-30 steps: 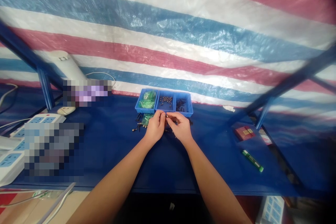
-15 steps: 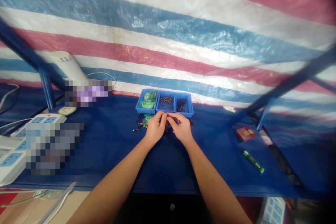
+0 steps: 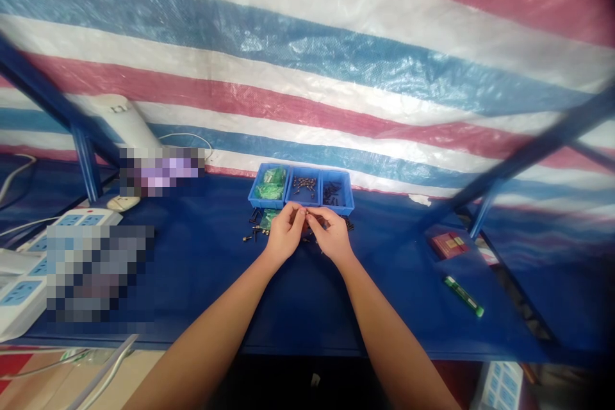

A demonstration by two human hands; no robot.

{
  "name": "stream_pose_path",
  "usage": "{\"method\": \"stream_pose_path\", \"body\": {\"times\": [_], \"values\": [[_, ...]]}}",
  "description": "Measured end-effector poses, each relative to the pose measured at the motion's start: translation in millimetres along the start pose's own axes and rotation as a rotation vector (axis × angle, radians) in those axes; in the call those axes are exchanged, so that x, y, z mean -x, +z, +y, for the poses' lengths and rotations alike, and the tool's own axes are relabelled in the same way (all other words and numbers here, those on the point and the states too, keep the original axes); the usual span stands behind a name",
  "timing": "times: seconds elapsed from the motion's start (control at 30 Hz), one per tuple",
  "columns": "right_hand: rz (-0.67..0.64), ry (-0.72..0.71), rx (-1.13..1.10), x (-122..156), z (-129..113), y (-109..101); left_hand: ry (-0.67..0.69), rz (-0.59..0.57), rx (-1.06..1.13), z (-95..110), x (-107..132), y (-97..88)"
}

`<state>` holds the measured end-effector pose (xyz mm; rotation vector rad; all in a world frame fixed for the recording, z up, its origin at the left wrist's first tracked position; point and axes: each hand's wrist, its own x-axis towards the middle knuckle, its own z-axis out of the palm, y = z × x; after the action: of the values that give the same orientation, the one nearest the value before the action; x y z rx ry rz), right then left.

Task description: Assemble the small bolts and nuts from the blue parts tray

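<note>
My left hand (image 3: 286, 229) and my right hand (image 3: 330, 230) meet just in front of three joined blue bins, fingertips pinched together. Whatever lies between the fingertips is too small and too covered to make out. The left bin (image 3: 252, 197) holds green plastic packets (image 3: 270, 188). In the middle bin (image 3: 303, 200) lie small brass-coloured parts (image 3: 304, 184), and the right bin (image 3: 342, 207) has black screw-like pieces (image 3: 331, 192). Around and partly under my hands, more small black and brass parts (image 3: 254, 216) are scattered, with a green packet (image 3: 269, 218) beside my left hand.
A white power strip (image 3: 29, 295) and a blurred-out object stand at the left. To the right lie a red box (image 3: 448, 245) and a green tube-like packet (image 3: 463, 296). Blue metal frame bars (image 3: 528, 154) rise at both sides, before a striped sheet (image 3: 307, 57).
Both hands stay pinched together in nearly the same place; only the fingers shift slightly. The bins and loose parts have not moved.
</note>
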<state>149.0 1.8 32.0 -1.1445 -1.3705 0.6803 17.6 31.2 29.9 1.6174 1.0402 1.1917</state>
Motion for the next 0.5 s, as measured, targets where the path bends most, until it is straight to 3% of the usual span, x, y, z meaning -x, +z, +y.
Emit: {"method": "stream_pose_path", "body": {"times": [0.17, 0.3, 0.5], "values": [[-0.020, 0.027, -0.054, 0, 2, 1, 0.000, -0.007, -0.077, 1, 0, -3.2], [-0.015, 0.132, -0.195, -1, 6, 4, -0.011, -0.006, 0.012, -3, 0, -2.2], [0.141, 0.265, -0.391, -1, 12, 8, 0.026, -0.031, 0.080, -4, 2, 0.4]]}}
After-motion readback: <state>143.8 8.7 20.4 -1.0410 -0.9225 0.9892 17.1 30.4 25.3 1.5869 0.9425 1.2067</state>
